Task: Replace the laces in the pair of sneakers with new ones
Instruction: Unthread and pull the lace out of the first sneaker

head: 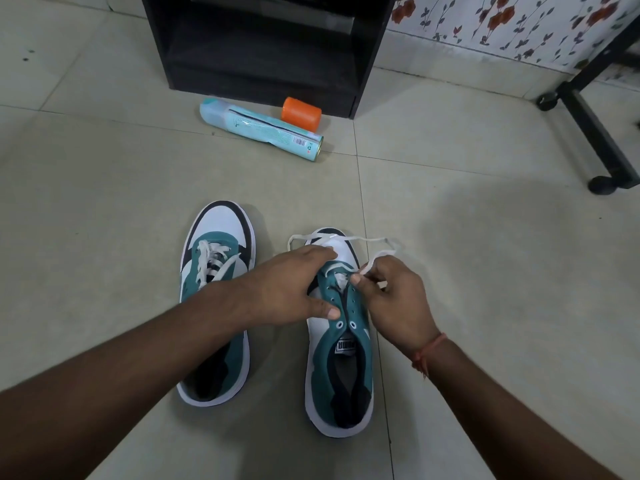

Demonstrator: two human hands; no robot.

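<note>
Two teal, white and black sneakers stand side by side on the tiled floor, toes pointing away from me. The left sneaker (216, 271) has a white lace through its eyelets. On the right sneaker (341, 362) most eyelets are bare, and a white lace (372, 240) runs through the ones near the toe, looping loose over the toe cap. My left hand (287, 289) lies over that shoe's left side, fingers stretched towards the toe and thumb by the eyelets. My right hand (394, 299) pinches the lace end between thumb and fingers just above the eyelets.
A light blue spray can (256, 128) lies on the floor beyond the shoes, with an orange cap (300, 113) beside it. Behind them stands a black cabinet (263, 46). A black wheeled frame (595, 133) is at the right, under a floral cloth.
</note>
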